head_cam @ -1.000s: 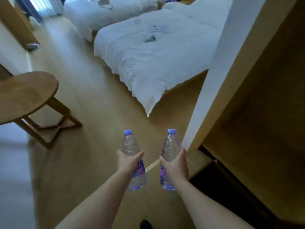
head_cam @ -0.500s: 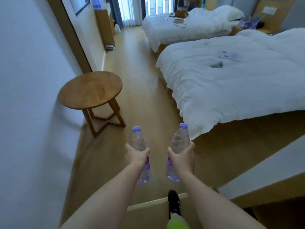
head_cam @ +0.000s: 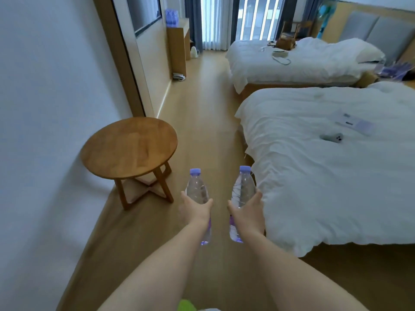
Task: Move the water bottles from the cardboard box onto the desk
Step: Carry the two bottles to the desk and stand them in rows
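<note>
the room is long, with a wood floor (head_cam: pixel 202 104) running ahead between a white wall and two white beds (head_cam: pixel 325 171). far down on the left stands the tall wood table (head_cam: pixel 178 41) where the bottles should go, and some purple-capped bottles (head_cam: pixel 171 17) already sit on top of it. it is well apart from both hands, straight ahead and a bit to the left, so the left hand is a little nearer. a round wood side table (head_cam: pixel 128 147) stands close by on the left. the left hand (head_cam: pixel 196 208) has its fingers wrapped around one water bottle (head_cam: pixel 197 189), and the right hand (head_cam: pixel 247 212) wraps around the other water bottle (head_cam: pixel 243 187). both bottles stand almost upright, caps up, clear with purple caps and purple labels low down. the box is not in view.
</note>
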A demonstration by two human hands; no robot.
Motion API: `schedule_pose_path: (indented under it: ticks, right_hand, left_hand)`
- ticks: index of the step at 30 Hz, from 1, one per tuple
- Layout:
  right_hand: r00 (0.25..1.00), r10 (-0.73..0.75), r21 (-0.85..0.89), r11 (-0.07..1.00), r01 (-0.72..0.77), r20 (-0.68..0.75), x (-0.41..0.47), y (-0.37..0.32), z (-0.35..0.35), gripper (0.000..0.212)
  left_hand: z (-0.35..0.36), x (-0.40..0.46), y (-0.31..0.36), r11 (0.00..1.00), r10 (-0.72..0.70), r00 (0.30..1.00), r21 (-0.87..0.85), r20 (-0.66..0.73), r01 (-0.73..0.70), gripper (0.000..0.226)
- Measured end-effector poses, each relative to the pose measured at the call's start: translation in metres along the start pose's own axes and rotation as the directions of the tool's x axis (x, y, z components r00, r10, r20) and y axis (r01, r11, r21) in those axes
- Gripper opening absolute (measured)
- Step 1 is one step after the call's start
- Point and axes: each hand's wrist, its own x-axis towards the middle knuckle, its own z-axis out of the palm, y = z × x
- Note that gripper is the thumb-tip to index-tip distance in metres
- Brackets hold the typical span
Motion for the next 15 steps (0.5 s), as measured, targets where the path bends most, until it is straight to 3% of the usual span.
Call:
schedule_pose_path:
  ticks: [9, 15]
  right_hand:
    - [0.997, -0.081, -0.13, 0.988, 0.083, 0.019, 0.169, -0.094, 0.089, 0.078]
    - [0.999, -0.043, -0.187, 0.982, 0.039, -0.016, 0.277, -0.17, 0.152, 0.078]
  left_hand:
    - [0.045, 0.175, 0.094, 0.988, 0.079, 0.993, 0.142, -0.092, -0.066, 0.073]
    - [0.055, 0.305, 0.168, 0.963, 0.119, 0.988, 0.253, -0.1, -0.09, 0.075]
